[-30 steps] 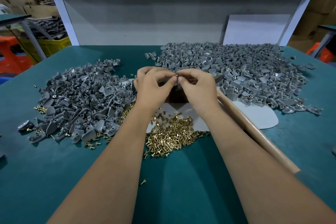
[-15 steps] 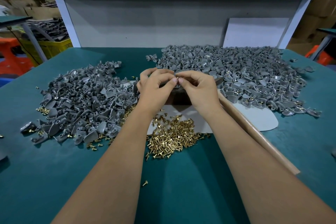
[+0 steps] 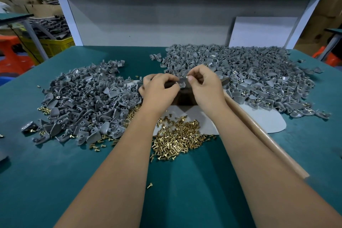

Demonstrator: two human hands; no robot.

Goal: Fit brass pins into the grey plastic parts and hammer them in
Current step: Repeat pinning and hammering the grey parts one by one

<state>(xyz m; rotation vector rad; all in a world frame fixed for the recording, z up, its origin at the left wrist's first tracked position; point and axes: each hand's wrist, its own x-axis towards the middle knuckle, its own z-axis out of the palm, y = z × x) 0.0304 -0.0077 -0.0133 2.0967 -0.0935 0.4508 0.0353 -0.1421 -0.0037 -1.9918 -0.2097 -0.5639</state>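
Holding one grey plastic part (image 3: 182,85) over a dark block (image 3: 185,98), I keep my left hand (image 3: 159,91) curled, its fingers (image 3: 173,82) clenched round the part's left edge. My right hand (image 3: 205,85) is curled too, with its fingers (image 3: 190,78) pinched together just above the part. I judge that they pinch a brass pin, but the pin itself is too small to confirm.

Risks from this position, as I judge them:
- Misalignment. If the pin enters the hole tilted, hammering could bend it or crack the plastic.
- Dropped pin. A slack pinch would let it fall among the loose brass pins (image 3: 175,135) lying near my wrists, or roll under the block.
- Slipped part. The part rests at the block's near top edge; a weak left grip could let it slide off.
- Struck fingers. Both hands are close around the part, so the left fingers must clear the strike zone before any blow.

Location of the part: it lies between the two hands, touching the left fingertips and directly below the right thumb and forefinger. The left pile of grey parts (image 3: 83,102) and the right pile (image 3: 259,76) lie on the green worktop (image 3: 185,190), either side of the block. A wooden handle (image 3: 262,135) runs beneath my right forearm, presumably the hammer's.
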